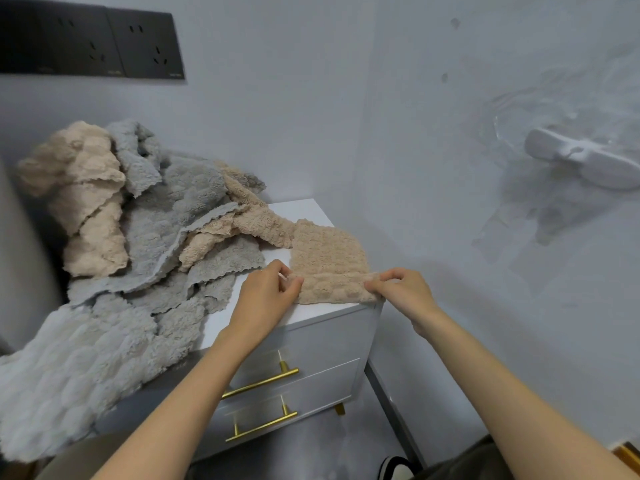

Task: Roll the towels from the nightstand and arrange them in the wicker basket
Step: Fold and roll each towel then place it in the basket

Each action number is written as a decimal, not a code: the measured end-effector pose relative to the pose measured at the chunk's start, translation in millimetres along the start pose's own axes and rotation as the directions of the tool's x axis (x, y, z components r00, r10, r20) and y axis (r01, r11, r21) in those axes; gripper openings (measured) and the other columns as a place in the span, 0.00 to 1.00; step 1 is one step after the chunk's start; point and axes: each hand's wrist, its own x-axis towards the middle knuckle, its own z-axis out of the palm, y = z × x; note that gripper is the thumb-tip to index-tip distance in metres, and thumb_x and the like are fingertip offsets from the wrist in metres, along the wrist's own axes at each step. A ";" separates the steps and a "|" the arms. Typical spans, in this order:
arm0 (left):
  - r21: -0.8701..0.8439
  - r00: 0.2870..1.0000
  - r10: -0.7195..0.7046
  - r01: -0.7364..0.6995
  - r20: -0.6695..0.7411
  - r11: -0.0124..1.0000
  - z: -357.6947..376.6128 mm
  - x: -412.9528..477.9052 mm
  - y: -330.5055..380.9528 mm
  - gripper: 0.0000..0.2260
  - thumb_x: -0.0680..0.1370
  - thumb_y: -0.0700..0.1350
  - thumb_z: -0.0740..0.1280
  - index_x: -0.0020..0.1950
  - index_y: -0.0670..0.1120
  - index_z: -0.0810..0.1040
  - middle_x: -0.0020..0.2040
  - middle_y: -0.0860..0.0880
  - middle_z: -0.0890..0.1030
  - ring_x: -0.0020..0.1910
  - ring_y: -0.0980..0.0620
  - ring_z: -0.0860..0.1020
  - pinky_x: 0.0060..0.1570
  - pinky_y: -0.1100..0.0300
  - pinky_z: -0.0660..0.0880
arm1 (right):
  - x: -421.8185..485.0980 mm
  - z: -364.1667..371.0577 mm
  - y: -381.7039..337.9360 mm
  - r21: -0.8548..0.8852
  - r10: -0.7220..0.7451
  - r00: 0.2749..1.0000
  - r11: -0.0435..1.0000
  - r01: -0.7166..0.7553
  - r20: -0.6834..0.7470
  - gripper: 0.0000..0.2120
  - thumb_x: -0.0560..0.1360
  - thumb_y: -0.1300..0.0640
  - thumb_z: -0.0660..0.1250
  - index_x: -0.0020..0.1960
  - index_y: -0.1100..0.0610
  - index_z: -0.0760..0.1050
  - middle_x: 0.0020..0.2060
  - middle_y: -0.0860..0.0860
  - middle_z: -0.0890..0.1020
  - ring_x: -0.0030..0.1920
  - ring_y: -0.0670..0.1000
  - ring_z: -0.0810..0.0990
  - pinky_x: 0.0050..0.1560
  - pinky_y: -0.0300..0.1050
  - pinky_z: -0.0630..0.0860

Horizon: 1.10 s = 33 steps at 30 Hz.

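A beige towel [327, 254] lies stretched out on the right part of the white nightstand [304, 211], with its near edge turned over into a short roll at the front corner. My left hand [268, 292] pinches the left end of that roll. My right hand [403, 289] pinches the right end. Behind and to the left, a heap of grey towels [180, 206] and beige towels [88, 188] covers the rest of the nightstand and spills down to the left. No wicker basket is in view.
The nightstand has two drawers with gold bar handles [259, 384]. Black wall sockets [93, 41] sit at the upper left. A white holder [581, 161] sticks out from the right wall. A dark shoe [394, 467] shows on the grey floor below.
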 end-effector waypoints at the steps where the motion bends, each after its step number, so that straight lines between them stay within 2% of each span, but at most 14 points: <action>1: 0.007 1.000 0.008 -0.008 -0.005 1.000 0.1 0.8 0.7 0.08 0.77 0.51 0.66 0.48 0.47 0.75 0.32 0.53 0.78 0.34 0.58 0.76 0.33 0.65 0.69 | 0.5 2.2 -1.0 -0.082 -0.022 0.999 0.996 0.019 -0.040 0.09 0.66 0.51 0.74 0.43 0.51 0.77 0.44 0.48 0.81 0.46 0.48 0.78 0.43 0.43 0.72; 4: 0.040 0.998 0.058 -0.057 -0.025 0.998 0.3 3.5 1.0 0.07 0.77 0.49 0.67 0.49 0.46 0.75 0.31 0.52 0.77 0.33 0.56 0.75 0.33 0.61 0.69 | -3.5 6.5 -4.7 -0.303 -0.153 0.984 0.945 0.121 -0.086 0.12 0.65 0.49 0.70 0.46 0.48 0.73 0.39 0.47 0.80 0.44 0.50 0.78 0.40 0.44 0.72; 7: 0.083 0.981 0.176 -0.170 -0.075 0.982 1.8 4.7 -0.9 0.07 0.76 0.45 0.68 0.52 0.45 0.75 0.40 0.52 0.75 0.41 0.53 0.72 0.39 0.61 0.64 | -5.1 7.4 -2.7 -0.385 -0.373 0.925 0.866 0.321 -0.067 0.15 0.67 0.54 0.70 0.51 0.47 0.71 0.42 0.45 0.76 0.49 0.50 0.73 0.39 0.45 0.69; 9: 0.138 0.947 0.308 -0.294 -0.093 0.946 3.9 4.2 -1.5 0.08 0.76 0.41 0.68 0.54 0.45 0.75 0.48 0.51 0.75 0.48 0.51 0.72 0.46 0.61 0.67 | -4.3 8.9 -0.3 -0.439 -0.586 0.810 0.728 0.526 -0.003 0.15 0.69 0.60 0.68 0.54 0.49 0.73 0.47 0.46 0.73 0.52 0.49 0.70 0.42 0.45 0.71; 11: 0.200 0.896 0.438 -0.416 -0.077 0.887 6.3 3.3 -1.5 0.10 0.74 0.37 0.68 0.54 0.45 0.75 0.51 0.50 0.76 0.50 0.50 0.73 0.46 0.57 0.72 | -4.1 11.7 2.7 -0.483 -0.756 0.642 0.519 0.706 0.126 0.19 0.68 0.67 0.66 0.54 0.50 0.77 0.49 0.46 0.75 0.52 0.50 0.71 0.43 0.45 0.74; 12: 0.210 0.874 0.481 -0.460 -0.066 0.863 7.0 2.4 -1.2 0.10 0.74 0.35 0.69 0.53 0.45 0.76 0.51 0.49 0.77 0.49 0.49 0.73 0.44 0.56 0.73 | -4.0 13.0 4.3 -0.499 -0.796 0.574 0.425 0.755 0.190 0.20 0.68 0.69 0.66 0.54 0.50 0.79 0.49 0.46 0.77 0.51 0.50 0.73 0.42 0.46 0.75; 14: 0.204 0.860 0.509 -0.492 -0.042 0.847 6.8 0.4 -0.6 0.09 0.73 0.35 0.69 0.50 0.45 0.78 0.48 0.50 0.79 0.47 0.48 0.75 0.40 0.54 0.74 | -4.1 14.3 8.3 -0.525 -0.821 0.509 0.323 0.788 0.259 0.21 0.68 0.70 0.69 0.55 0.51 0.82 0.49 0.47 0.81 0.51 0.51 0.77 0.41 0.45 0.77; 16: 0.201 0.861 0.509 -0.497 -0.010 0.844 6.4 -1.4 -1.8 0.09 0.72 0.35 0.70 0.50 0.45 0.80 0.48 0.50 0.81 0.46 0.47 0.77 0.41 0.53 0.76 | -4.3 14.1 11.8 -0.534 -0.808 0.529 0.335 0.776 0.262 0.19 0.69 0.67 0.70 0.56 0.49 0.82 0.50 0.46 0.82 0.52 0.51 0.79 0.43 0.43 0.77; 19: 0.200 0.863 0.505 -0.497 0.015 0.844 6.3 -3.4 -4.7 0.09 0.74 0.40 0.65 0.52 0.46 0.82 0.49 0.50 0.83 0.48 0.47 0.80 0.42 0.53 0.79 | -6.1 11.4 13.8 -0.540 -0.741 0.612 0.407 0.736 0.276 0.16 0.74 0.58 0.67 0.60 0.47 0.80 0.57 0.43 0.81 0.58 0.48 0.77 0.49 0.46 0.79; 21: 0.186 0.889 0.457 -0.454 0.028 0.871 6.1 -3.6 -5.6 0.11 0.76 0.43 0.63 0.54 0.47 0.82 0.51 0.51 0.83 0.50 0.49 0.80 0.47 0.53 0.79 | -6.7 8.3 13.5 -0.567 -0.691 0.653 0.417 0.711 0.311 0.17 0.76 0.52 0.65 0.65 0.45 0.77 0.62 0.41 0.78 0.62 0.45 0.73 0.53 0.44 0.76; 23: 0.173 0.913 0.404 -0.407 0.054 0.897 6.5 -3.1 -8.7 0.12 0.75 0.42 0.65 0.57 0.48 0.82 0.55 0.53 0.82 0.54 0.52 0.79 0.53 0.55 0.77 | -7.1 5.0 12.2 -0.590 -0.643 0.688 0.425 0.687 0.338 0.19 0.78 0.49 0.63 0.68 0.43 0.73 0.65 0.38 0.74 0.65 0.43 0.70 0.56 0.41 0.74; 27: 0.122 0.934 0.338 -0.351 0.118 0.928 1.5 -0.3 -13.9 0.16 0.73 0.41 0.67 0.60 0.50 0.80 0.58 0.55 0.81 0.58 0.55 0.78 0.59 0.64 0.72 | -6.9 -0.4 10.3 -0.614 -0.575 0.729 0.437 0.657 0.371 0.21 0.79 0.52 0.60 0.71 0.41 0.68 0.68 0.36 0.70 0.67 0.42 0.67 0.57 0.39 0.72; 30: 0.076 0.932 0.325 -0.340 0.160 0.937 -4.1 2.6 -15.2 0.17 0.73 0.43 0.69 0.62 0.50 0.79 0.59 0.54 0.81 0.57 0.56 0.78 0.57 0.69 0.68 | -5.8 -3.2 12.2 -0.590 -0.556 0.737 0.465 0.660 0.385 0.21 0.80 0.54 0.58 0.72 0.41 0.67 0.69 0.36 0.70 0.66 0.44 0.67 0.59 0.41 0.72; 33: 0.019 0.937 0.316 -0.322 0.150 0.946 -6.3 4.3 -16.8 0.16 0.74 0.45 0.70 0.62 0.50 0.80 0.55 0.53 0.83 0.51 0.56 0.79 0.52 0.67 0.72 | -4.6 -5.2 13.5 -0.571 -0.535 0.746 0.493 0.656 0.396 0.19 0.82 0.53 0.55 0.72 0.42 0.66 0.68 0.39 0.72 0.66 0.47 0.68 0.63 0.45 0.69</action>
